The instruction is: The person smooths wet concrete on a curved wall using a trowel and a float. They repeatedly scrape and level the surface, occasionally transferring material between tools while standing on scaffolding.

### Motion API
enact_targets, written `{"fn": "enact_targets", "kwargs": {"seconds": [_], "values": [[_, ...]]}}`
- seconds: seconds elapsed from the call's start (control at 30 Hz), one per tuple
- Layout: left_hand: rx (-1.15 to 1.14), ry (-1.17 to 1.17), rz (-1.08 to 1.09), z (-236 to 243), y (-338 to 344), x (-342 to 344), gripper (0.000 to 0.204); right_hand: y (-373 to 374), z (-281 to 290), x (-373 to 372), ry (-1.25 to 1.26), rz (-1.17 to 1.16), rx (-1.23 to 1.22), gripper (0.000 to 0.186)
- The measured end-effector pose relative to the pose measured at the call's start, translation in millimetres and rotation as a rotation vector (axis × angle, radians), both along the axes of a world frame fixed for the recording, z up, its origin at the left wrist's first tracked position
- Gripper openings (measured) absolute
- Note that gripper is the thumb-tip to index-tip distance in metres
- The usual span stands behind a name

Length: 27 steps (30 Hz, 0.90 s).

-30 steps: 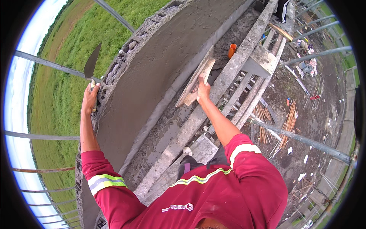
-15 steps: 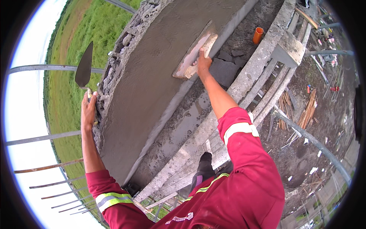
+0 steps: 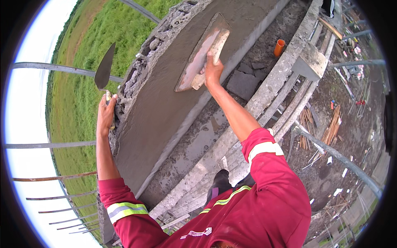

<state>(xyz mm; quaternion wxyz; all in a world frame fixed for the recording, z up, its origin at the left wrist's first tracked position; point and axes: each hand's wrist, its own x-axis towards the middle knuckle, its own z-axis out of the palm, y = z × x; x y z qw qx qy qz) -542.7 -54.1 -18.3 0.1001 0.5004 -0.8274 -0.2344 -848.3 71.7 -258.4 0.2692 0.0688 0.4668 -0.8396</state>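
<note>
My left hand (image 3: 106,110) grips a pointed trowel (image 3: 105,66) by its handle beside the rough, broken top edge (image 3: 138,76) of a low wall, blade sticking up over the grass side. My right hand (image 3: 213,70) is wrapped round the pale handle of a rectangular plastering float (image 3: 199,53), whose flat face lies against the wet grey plaster (image 3: 155,113) on the wall's inner side.
Below the wall is a wet ledge (image 3: 194,140) with slab pieces (image 3: 242,84) and an orange pipe (image 3: 278,48). Planks (image 3: 289,97) and metal poles (image 3: 347,157) form scaffolding at right, above ground with timber (image 3: 331,128) and debris. A leg in dark trousers shows at upper right.
My right hand and float have moved up and leftward along the plastered face since a second ago. My left hand still holds the trowel at the wall top; the view has shifted slightly.
</note>
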Motion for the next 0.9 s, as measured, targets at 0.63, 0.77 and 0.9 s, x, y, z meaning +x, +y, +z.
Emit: {"fn": "enact_targets", "kwargs": {"seconds": [0.63, 0.77, 0.9], "values": [[-0.014, 0.093, -0.055, -5.3, -4.2, 2.0, 0.051, 77.3, 153.1, 145.9, 0.476, 0.212, -0.18, 0.047], [-0.03, 0.007, -0.083, -0.6, -7.4, 0.4, 0.052, 157.7, 111.9, 119.4, 0.279, 0.371, -0.131, 0.043], [-0.426, -0.019, -0.012, 11.6, 6.1, -31.5, 0.058, 255.3, 58.7, 54.1, 0.203, 0.263, 0.044, 0.042]]}}
